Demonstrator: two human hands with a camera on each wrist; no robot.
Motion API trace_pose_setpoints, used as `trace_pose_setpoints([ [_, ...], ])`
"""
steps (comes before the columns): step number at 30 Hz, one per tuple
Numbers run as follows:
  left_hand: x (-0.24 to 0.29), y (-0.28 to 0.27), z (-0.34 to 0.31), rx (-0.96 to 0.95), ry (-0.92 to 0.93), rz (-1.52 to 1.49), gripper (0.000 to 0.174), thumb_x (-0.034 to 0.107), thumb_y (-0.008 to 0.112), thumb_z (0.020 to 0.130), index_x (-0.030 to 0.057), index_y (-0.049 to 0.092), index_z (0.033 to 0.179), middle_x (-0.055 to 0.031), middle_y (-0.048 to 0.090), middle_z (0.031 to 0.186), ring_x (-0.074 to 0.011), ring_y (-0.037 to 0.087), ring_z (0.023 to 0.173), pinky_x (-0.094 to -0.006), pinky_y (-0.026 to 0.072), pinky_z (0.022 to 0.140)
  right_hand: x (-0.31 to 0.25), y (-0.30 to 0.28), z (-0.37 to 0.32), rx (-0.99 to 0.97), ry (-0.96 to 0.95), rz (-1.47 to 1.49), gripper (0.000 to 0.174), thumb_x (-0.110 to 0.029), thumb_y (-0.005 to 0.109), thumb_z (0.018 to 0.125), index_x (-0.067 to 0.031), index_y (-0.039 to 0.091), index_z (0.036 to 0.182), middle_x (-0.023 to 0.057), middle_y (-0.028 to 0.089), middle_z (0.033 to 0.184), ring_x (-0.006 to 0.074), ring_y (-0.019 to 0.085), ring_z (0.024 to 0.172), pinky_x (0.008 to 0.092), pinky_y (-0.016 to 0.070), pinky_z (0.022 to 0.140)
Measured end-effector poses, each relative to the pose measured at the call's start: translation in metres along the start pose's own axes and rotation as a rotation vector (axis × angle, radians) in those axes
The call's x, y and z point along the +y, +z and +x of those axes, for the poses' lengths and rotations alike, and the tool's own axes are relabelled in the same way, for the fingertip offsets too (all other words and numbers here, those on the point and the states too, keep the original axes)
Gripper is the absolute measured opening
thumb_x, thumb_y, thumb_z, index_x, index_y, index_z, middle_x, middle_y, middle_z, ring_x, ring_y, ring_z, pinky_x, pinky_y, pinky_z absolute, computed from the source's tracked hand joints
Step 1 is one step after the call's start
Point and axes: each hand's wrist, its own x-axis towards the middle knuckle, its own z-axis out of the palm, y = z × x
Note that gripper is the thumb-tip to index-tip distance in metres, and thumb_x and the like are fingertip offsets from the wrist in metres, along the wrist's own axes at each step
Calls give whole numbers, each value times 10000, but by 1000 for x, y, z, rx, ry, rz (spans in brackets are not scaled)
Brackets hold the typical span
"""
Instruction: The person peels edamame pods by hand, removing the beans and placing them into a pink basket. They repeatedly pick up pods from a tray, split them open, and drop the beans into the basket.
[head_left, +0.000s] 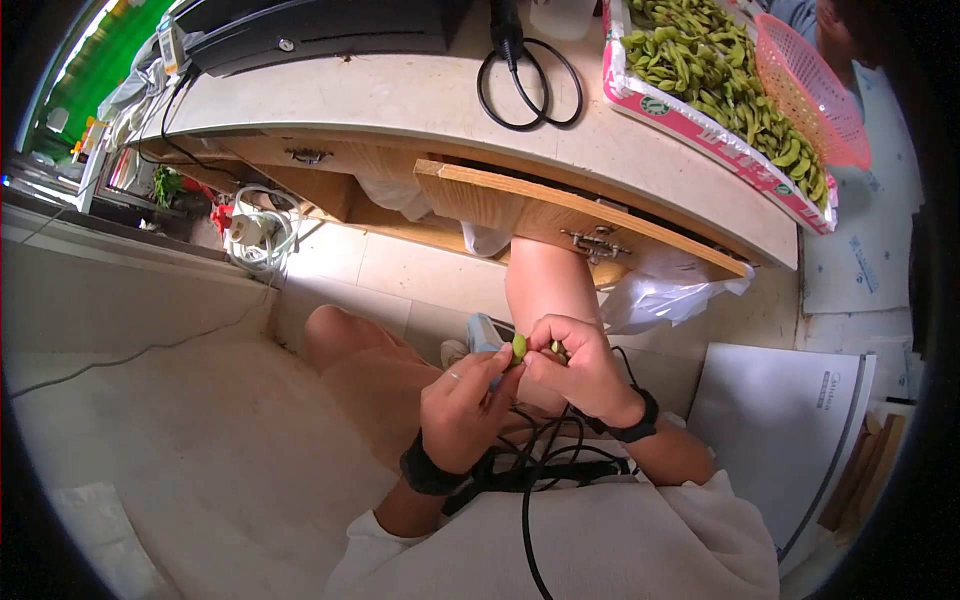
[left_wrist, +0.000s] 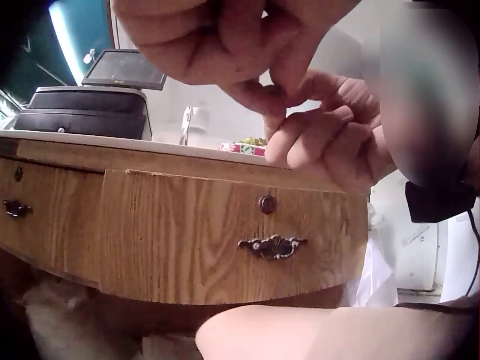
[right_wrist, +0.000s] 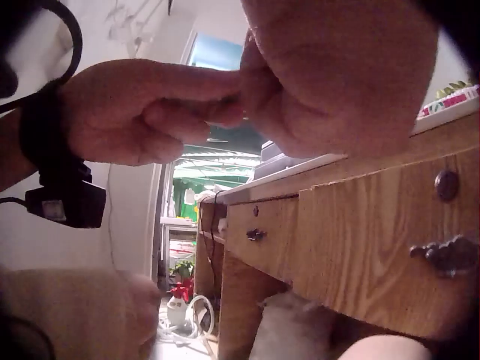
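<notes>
Over the lap, the two hands meet fingertip to fingertip in the head view. Between the left thumb and fingers, the left hand (head_left: 462, 408) pinches a green edamame pod (head_left: 519, 347). The right hand (head_left: 582, 372) has its thumb and forefinger at the same pod, and a second small pod (head_left: 556, 348) shows among its curled fingers. Both wrist views show the hands from below, where the fingers hide the pods. The left wrist view has the right hand (left_wrist: 330, 139) beyond the near left one; in the right wrist view the left hand (right_wrist: 135, 109) reaches in from the left.
A pink-edged box (head_left: 680, 135) heaped with edamame pods stands on the counter (head_left: 400, 100), with a pink basket (head_left: 815, 90) at its side. An open wooden drawer (head_left: 560, 220) juts out above the knees. Black cables (head_left: 540, 440) lie across the lap; a white cabinet (head_left: 770, 430) stands right.
</notes>
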Motion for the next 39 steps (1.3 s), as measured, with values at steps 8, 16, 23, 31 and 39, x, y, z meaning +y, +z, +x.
trace_pose_setpoints([
  [8,-11,-2,-6,-30,-300,-478,143,42,547,889,-48,598,988,-63,649,773,-68,576,673,-210,454,593,5,5,0,-21,-59,-31,45,-36,579,811,-25,537,796,-68,460,694,3,397,634,164,353,557],
  [16,-12,3,-5,-1,-458,-554,135,70,518,915,-46,585,936,-21,600,750,-64,530,647,-198,435,597,-2,5,-1,-61,154,284,130,-136,614,854,-29,544,831,-55,492,725,14,413,665,166,352,579],
  [23,-8,-7,-2,-210,-182,-295,113,65,523,912,-13,569,979,-46,606,785,-81,576,699,-202,455,624,0,-9,7,-188,40,-101,166,-183,636,859,-33,566,860,-49,524,775,17,455,707,177,386,605],
  [31,-17,-2,-7,-69,-431,-715,151,45,527,905,34,412,1003,-32,554,829,-71,536,717,-196,448,645,2,-16,-1,-217,303,246,128,-119,547,903,-15,593,960,-52,501,709,32,472,680,170,393,618],
  [39,-15,-1,-6,-57,-457,-684,170,24,548,891,39,394,962,-52,564,828,-78,554,718,-199,462,629,-1,-12,2,1,-217,-197,129,-96,632,843,-10,647,938,17,604,764,82,549,684,228,432,583],
])
